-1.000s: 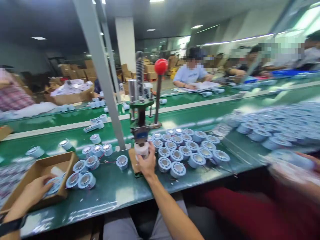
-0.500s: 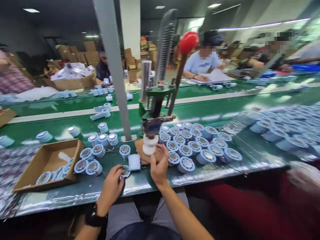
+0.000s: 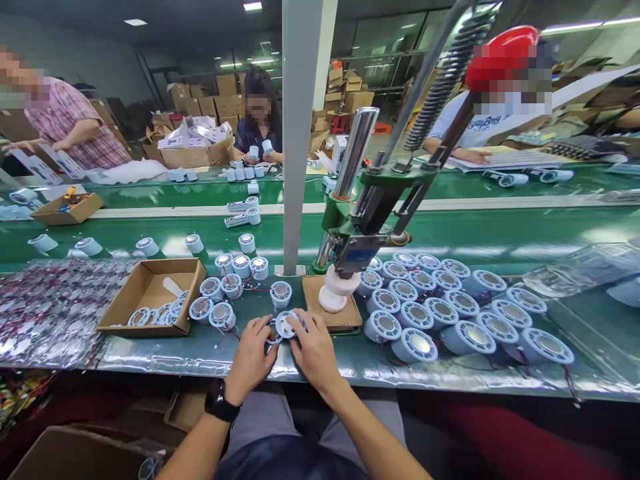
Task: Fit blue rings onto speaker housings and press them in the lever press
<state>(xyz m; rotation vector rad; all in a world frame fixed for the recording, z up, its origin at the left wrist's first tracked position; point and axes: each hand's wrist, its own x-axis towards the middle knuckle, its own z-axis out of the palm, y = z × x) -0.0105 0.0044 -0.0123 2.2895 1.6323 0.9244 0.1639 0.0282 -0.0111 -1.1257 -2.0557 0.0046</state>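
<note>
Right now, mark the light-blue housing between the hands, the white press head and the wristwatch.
Light-blue housing (image 3: 287, 325): head view, upturned face.
White press head (image 3: 344, 281): head view, upper disc.
Wristwatch (image 3: 217, 396): head view, dark case.

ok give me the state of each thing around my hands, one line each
Left hand: curled around a thin pale blue plastic ring
Right hand: gripping a pale blue round plastic housing
Brown cardboard tray: open, holding pale blue rings
Green-framed metal press: lever raised
White plastic pusher: under the press, contact with board unclear
Grouped pale blue housings: metal discs facing up
</note>
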